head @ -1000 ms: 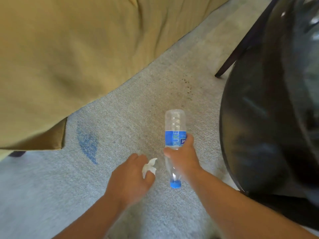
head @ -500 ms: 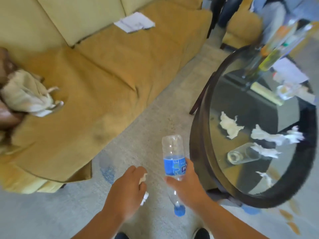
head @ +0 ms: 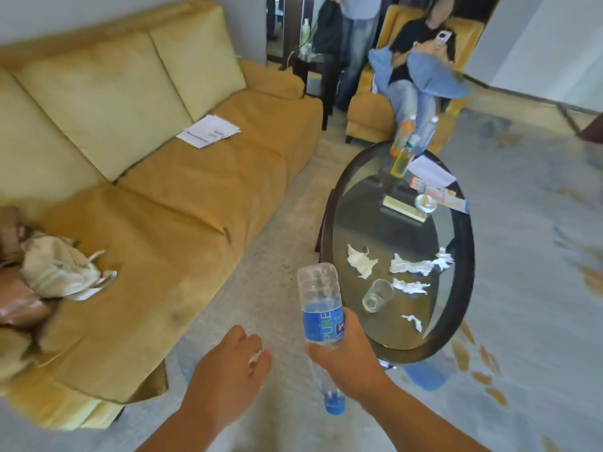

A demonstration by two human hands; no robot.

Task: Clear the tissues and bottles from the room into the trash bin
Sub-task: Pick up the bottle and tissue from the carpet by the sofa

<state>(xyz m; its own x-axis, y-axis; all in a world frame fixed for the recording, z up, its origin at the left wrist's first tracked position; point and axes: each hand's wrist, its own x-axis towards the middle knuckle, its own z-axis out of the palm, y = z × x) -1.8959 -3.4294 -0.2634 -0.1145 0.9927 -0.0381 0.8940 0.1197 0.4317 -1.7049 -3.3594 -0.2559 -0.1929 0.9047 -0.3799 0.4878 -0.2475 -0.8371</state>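
My right hand (head: 350, 360) grips a clear plastic bottle (head: 319, 295) with a blue label, held upside down with its blue cap (head: 334, 404) pointing at the floor. My left hand (head: 228, 370) is closed around a small white tissue (head: 255, 356), only a corner showing between the fingers. Several crumpled tissues (head: 409, 265) lie on the round glass table (head: 463, 256), beside a drinking glass (head: 375, 295). At the table's far edge stand three bottles (head: 404, 145). No trash bin is in view.
A yellow sofa (head: 182, 190) fills the left, with papers (head: 208, 131) and a crumpled cloth (head: 62, 272) on it. A person sits in a yellow armchair (head: 368, 115) at the back; another stands beside it. Carpet runs between sofa and table.
The view has risen from the floor to the whole room. Both hands came up off the carpet, the right carrying the bottle, the left closing tighter on the tissue.
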